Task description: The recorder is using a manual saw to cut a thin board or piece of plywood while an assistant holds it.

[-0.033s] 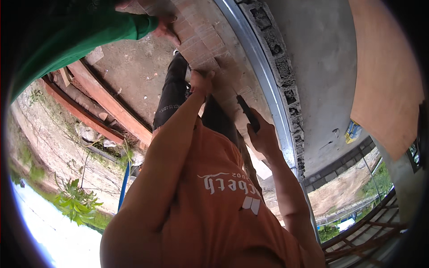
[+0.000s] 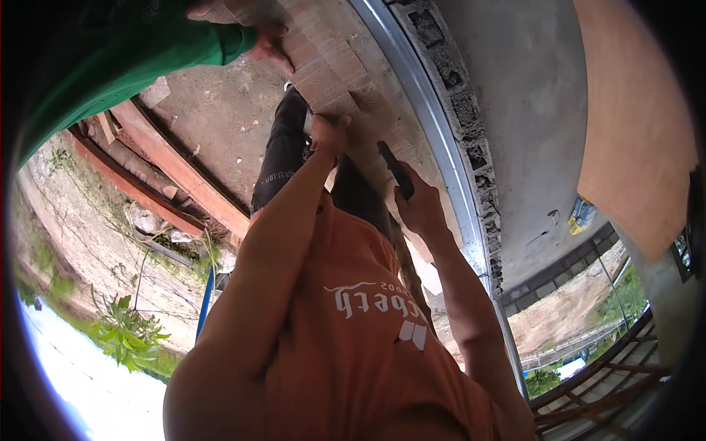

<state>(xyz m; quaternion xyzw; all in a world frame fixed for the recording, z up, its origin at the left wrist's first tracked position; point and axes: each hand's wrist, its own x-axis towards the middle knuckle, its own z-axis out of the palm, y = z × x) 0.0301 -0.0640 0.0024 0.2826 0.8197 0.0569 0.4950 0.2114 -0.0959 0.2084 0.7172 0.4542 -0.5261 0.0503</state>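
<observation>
Far left, leafy plant (image 2: 126,334), bright green against pale earth. Next, smooth green sleeve (image 2: 140,73) above long, reddish wooden planks (image 2: 184,165). Then gritty dirt floor (image 2: 220,110), speckled with small stones. Near centre, left hand (image 2: 329,136) at flat brown board (image 2: 323,66) with pale streaks; fingers shadowed, cannot tell whether open or curled. Just right, black tool (image 2: 396,170) over the board's side, slim and straight, closed firmly in right hand (image 2: 421,206). Beyond, shiny metal strip (image 2: 412,77), rough hollow blocks (image 2: 450,70), smooth grey concrete (image 2: 529,110), and broad tan sheet (image 2: 632,132).
</observation>
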